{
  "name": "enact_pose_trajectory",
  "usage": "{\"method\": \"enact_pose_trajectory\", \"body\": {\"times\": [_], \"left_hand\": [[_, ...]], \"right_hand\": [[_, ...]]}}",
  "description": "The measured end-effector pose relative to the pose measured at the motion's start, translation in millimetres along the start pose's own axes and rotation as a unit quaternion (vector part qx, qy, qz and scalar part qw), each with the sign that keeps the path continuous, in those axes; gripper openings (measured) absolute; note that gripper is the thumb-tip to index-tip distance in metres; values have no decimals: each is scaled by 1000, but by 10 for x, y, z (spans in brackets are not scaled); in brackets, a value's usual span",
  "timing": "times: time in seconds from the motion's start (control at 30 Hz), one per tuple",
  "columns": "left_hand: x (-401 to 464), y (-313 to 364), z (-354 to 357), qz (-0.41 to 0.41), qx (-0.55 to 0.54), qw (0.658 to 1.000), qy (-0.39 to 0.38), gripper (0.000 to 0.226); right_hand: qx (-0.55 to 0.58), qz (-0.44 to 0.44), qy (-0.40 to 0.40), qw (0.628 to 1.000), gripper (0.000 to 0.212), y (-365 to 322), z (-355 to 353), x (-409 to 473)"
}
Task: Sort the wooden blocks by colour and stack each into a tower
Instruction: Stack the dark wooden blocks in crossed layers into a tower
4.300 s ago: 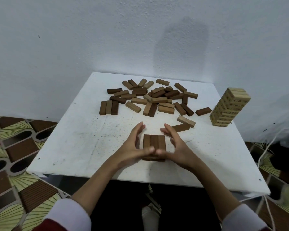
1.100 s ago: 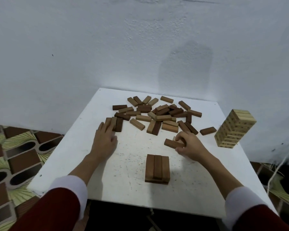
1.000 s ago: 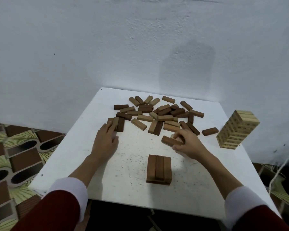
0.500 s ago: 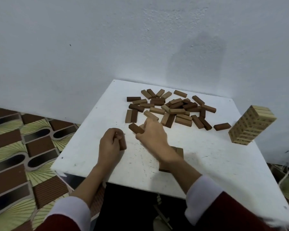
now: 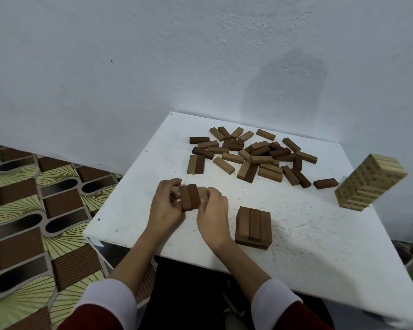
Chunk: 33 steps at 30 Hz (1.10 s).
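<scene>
A white wall [image 5: 153,67] stands behind a small white table [image 5: 296,234], and the floor [image 5: 34,210] on the left has brown and yellow-green tiles. Your two hands are close together near the left edge of the table. Your left hand [image 5: 165,208] and your right hand [image 5: 212,215] hold a small bunch of blocks [image 5: 189,197] between them, with fingers curled around it from both sides. Two dark brown blocks show side by side in the bunch, and a lighter one peeks out on the right side of it. You cannot tell if the bunch rests on the table or is lifted a bit. Just to the right of your right hand, near the front edge, sits a low brown stack [image 5: 253,226] with three blocks lying side by side on top. Toward the back edge lies a messy pile of loose blocks [image 5: 253,156], some dark brown and some light brown, many touching or lying on each other. One dark block [image 5: 325,183] lies alone to the right of the pile. At the right edge stands a pale tower [image 5: 370,184], and it looks tilted in this wide view. Your sleeves [image 5: 110,303] are white at the cuffs and dark red above.
</scene>
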State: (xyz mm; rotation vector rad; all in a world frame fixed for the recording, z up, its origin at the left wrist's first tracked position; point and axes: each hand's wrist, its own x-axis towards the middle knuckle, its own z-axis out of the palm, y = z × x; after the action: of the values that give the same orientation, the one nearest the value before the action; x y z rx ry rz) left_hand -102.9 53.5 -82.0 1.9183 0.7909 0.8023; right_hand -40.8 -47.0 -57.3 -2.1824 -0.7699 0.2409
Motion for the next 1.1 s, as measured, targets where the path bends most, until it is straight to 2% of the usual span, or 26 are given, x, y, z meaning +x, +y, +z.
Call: {"method": "enact_pose_trajectory", "body": {"times": [0.13,0.2,0.27,0.37,0.47,0.57,0.67,0.77,0.83,0.93,1.03,1.1], "left_hand": [[11,-71,13,49,24,997,-47,57],[5,-53,19,64,32,996,-50,56],[9,-38,17,74,42,995,-57,61],[28,-95,6,116,68,985,-105,72],[17,-71,-20,103,107,978,-149,81],[-16,-4,-42,106,119,975,-153,81],[-22,5,-49,94,73,983,-141,71],[-34,28,-68,28,3,989,-145,75],[-53,60,-87,13,-13,989,-148,79],[-82,104,-104,-11,-63,988,-138,71],[-75,122,-142,-57,-176,980,-76,53],[-44,106,-156,-64,-185,980,-19,49]], "right_hand": [[37,-7,-28,999,54,52,26,-141],[29,1,-15,999,62,63,37,-124],[18,14,-4,1000,62,60,42,-95],[18,39,-34,999,64,26,25,-87],[18,40,-48,998,69,30,9,-86],[18,34,-64,997,75,28,18,-86],[17,31,-59,998,70,55,48,-80],[43,38,-46,997,59,68,53,-69],[48,37,-49,997,60,67,33,-72],[58,47,-45,996,60,73,6,-73],[64,46,-37,996,57,82,5,-82],[72,52,-41,995,58,85,-3,-86]]}}
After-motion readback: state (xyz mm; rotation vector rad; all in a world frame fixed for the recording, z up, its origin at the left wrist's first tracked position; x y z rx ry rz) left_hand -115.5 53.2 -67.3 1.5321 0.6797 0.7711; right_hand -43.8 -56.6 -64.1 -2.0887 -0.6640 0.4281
